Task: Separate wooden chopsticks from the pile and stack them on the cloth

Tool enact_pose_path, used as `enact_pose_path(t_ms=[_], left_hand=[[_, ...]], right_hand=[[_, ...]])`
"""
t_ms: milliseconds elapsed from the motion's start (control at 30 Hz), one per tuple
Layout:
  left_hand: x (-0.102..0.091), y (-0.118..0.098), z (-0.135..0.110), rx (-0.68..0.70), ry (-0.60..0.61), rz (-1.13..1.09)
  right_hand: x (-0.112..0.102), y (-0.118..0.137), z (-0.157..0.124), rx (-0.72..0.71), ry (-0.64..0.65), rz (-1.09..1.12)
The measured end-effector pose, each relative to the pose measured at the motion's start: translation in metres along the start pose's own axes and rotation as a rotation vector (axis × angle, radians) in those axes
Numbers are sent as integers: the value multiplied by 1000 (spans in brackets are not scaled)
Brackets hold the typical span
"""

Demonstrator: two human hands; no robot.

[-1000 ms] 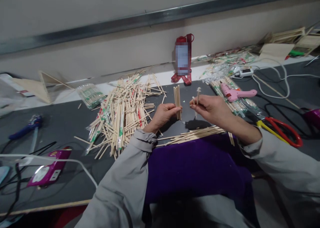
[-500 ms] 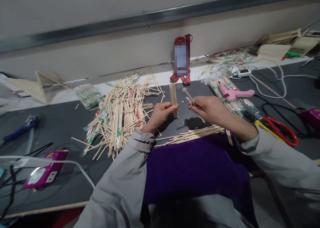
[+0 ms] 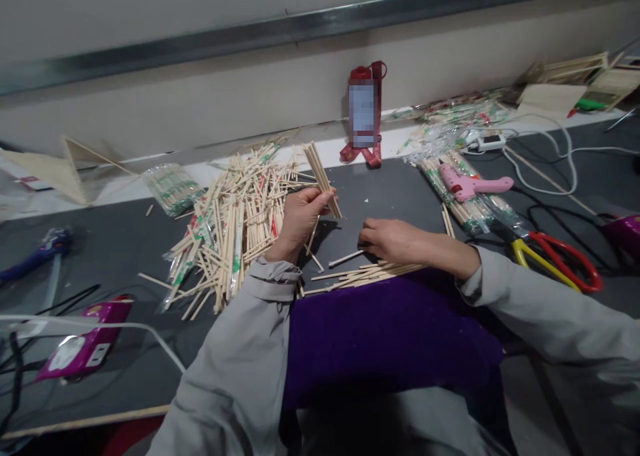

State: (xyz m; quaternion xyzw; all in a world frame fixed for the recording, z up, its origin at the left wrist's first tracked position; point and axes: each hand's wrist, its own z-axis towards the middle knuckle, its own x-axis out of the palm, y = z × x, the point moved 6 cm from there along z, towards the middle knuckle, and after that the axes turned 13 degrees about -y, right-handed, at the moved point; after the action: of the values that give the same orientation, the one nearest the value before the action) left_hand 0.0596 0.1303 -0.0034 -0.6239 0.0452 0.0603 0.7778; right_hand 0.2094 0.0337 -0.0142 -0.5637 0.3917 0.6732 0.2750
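Observation:
My left hand point(image 3: 299, 221) is closed around a small bundle of wooden sticks point(image 3: 321, 176), tilted up and to the left above the dark table point(image 3: 390, 193). My right hand point(image 3: 395, 239) is low on the table, its fingers pinched on a single stick point(image 3: 347, 258) that lies almost flat and points left. Just below it a row of loose sticks point(image 3: 367, 274) rests along the edge of a purple cloth point(image 3: 395, 336) over my lap. A big heap of sticks, some in wrappers point(image 3: 235, 226), lies left of my left hand.
A pink glue gun point(image 3: 473, 185) and red-and-yellow scissors point(image 3: 560, 259) lie to the right, with packets of sticks and white cables. A red holder with a phone point(image 3: 363, 113) stands at the wall. A magenta device point(image 3: 83, 346) and blue tool point(image 3: 37, 253) sit left.
My left hand has swung its bundle up and left, tilting it. My right hand has dropped from chest height to the table, bringing its stick down flat.

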Motion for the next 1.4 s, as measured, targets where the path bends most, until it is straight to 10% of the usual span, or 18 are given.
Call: enact_pose_path(t_ms=[600, 767, 1033, 1400], left_hand=[[-21, -21, 8, 78, -80, -79], [-20, -26, 7, 78, -83, -85], [-25, -35, 10, 89, -140, -75], [-21, -30, 14, 103, -110, -60]], right_hand=[[-2, 32, -4, -95, -39, -69], [5, 36, -3, -117, 74, 211], [3, 2, 65, 117, -101, 73], [25, 28, 102, -99, -119, -88]])
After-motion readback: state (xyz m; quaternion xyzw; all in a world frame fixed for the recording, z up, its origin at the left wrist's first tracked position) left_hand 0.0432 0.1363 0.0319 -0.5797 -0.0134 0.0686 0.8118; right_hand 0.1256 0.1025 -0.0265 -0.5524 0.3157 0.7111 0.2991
